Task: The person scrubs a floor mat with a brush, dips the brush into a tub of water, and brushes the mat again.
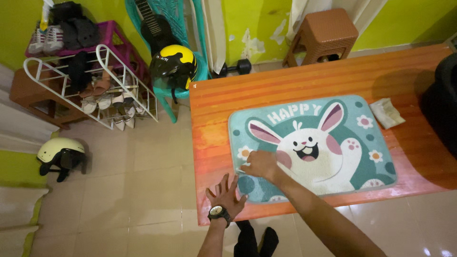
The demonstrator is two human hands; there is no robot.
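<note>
A teal mat with a white cartoon rabbit (314, 143) lies flat on an orange wooden table (295, 81). My right hand (261, 164) rests on the mat's near left part, fingers curled, pinching a small pale thing at its fingertips; I cannot tell what it is. My left hand (226, 194), with a wristwatch on the wrist, is spread flat on the table's near left corner, just off the mat's edge.
A folded pale cloth (386, 113) lies right of the mat. A dark object (442, 104) sits at the table's right end. Beyond the table stand a brown stool (323, 35), a dumbbell (235, 68), a yellow-black helmet (173, 66) on a green chair, a white shoe rack (95, 90). A cream helmet (61, 153) lies on the floor.
</note>
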